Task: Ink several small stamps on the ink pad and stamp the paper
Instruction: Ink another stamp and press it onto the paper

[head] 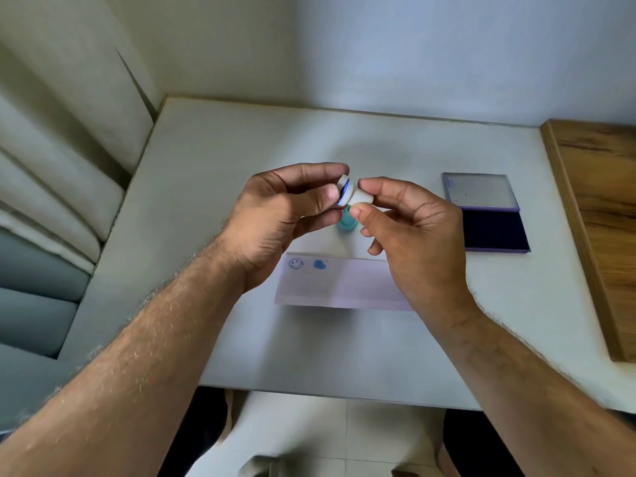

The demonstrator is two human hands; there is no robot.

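Head view looks down on a pale worktop (213, 187) set into a corner, with a wooden board (595, 215) along its right edge. On the worktop's right part lies the ink pad (495, 230), its lid (480, 191) swung open behind it and the dark pad face exposed. Nearer the person, roughly in the middle, lies the paper (344, 287), a pale strip lying left to right; two blue marks sit at its left end, a smiling face (296, 263) and a heart (320, 264), and the remainder to the right is unmarked. Above the paper's far edge both hands are raised off the worktop and meet. The left hand (272, 215) pinches a small white cap (343, 187) between thumb and fingertips; the right hand (416, 232) pinches the white stamp (359, 197) by its body. The stamp's long axis lies about level, left to right, its blue-tinged face turned toward the cap. Whether cap and stamp touch or are just apart cannot be told. The ink pad lies to the right, on the right hand's side, so that hand is the nearer one for inking. A teal stamp (344, 222) stands on the worktop beneath the hands. No brand or writing can be read.
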